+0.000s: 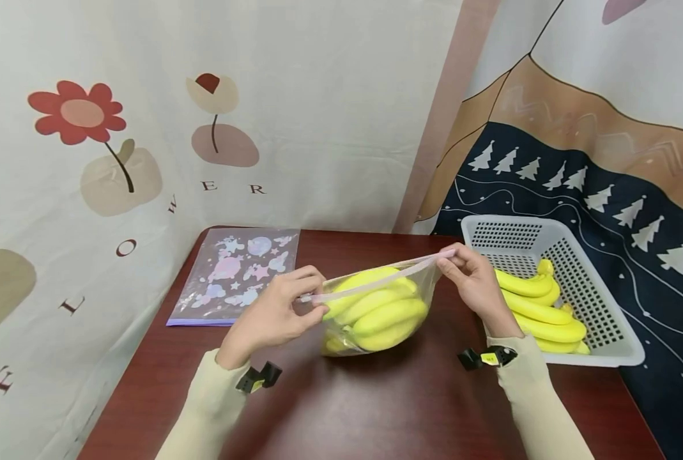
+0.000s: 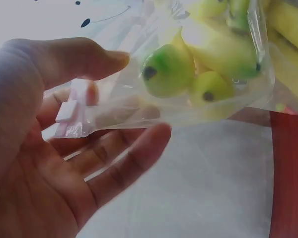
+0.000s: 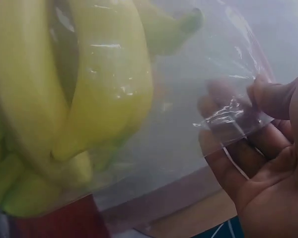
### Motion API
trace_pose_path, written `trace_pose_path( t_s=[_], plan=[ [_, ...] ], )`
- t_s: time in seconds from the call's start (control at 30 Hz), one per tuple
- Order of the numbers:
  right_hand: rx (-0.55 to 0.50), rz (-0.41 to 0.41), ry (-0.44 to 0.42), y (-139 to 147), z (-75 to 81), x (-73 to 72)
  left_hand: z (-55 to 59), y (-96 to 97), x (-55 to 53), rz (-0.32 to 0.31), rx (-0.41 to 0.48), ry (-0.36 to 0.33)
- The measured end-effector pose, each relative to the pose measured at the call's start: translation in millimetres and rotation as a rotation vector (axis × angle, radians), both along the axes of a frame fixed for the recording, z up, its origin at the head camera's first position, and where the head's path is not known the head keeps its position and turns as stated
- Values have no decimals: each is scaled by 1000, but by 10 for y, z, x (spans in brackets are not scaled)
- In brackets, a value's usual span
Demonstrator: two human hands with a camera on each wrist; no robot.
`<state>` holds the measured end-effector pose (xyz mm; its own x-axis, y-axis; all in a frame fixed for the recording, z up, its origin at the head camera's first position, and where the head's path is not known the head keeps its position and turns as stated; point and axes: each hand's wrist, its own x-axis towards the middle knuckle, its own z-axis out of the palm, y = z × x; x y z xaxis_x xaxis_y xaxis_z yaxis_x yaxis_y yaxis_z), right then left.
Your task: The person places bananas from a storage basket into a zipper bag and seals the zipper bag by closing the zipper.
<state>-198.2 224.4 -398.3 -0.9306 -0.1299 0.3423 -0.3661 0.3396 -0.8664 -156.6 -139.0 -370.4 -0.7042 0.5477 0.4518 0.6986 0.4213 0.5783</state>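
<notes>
Bag (image 1: pixel 431 280) sits between your hands over the bench (image 1: pixel 318 409); can't tell if its bottom touches. Zip strip (image 1: pixel 418 264) is the long axis: left to right, right end farther from you. Slider (image 2: pixel 67 112) is at the left end, so your left hand (image 1: pixel 280 306) is nearer; its fingers curl round that end, thumb standing off the film. Your right hand (image 1: pixel 473 278) has its fingers pinching the opposite top corner. Bananas (image 1: pixel 387 316) lie inside, below the strip. Film is thin, clear, glossy, wrinkled by the right fingers; bananas smooth, yellow, greenish at the ends. Basket (image 1: pixel 594 291) right: pale slotted plastic, holding spare bananas (image 1: pixel 542 311). Printed pouch (image 1: pixel 234 268) lies flat, left.
</notes>
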Motion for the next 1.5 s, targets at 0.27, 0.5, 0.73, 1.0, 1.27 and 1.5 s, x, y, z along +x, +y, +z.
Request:
trace_pose_path(
  t_s=[0.27,0.5,0.73,1.0,1.27,1.5],
  plan=[
    [-65,-173,-46,48,-57,326,42,14,-137,-43,59,19],
    [-170,-175,-61,66,-22,484,-5,12,-185,26,174,-72],
    [-227,-273,-51,62,-96,522,-165,120,-248,59,414,-146],
    [-195,-330,-54,30,-110,558,-316,204,-222,206,507,-288],
    [-344,-250,-93,50,-56,541,-380,242,-253,226,629,-437],
    [-216,-319,-134,125,-15,522,-471,247,-244,193,679,-484]
  ],
)
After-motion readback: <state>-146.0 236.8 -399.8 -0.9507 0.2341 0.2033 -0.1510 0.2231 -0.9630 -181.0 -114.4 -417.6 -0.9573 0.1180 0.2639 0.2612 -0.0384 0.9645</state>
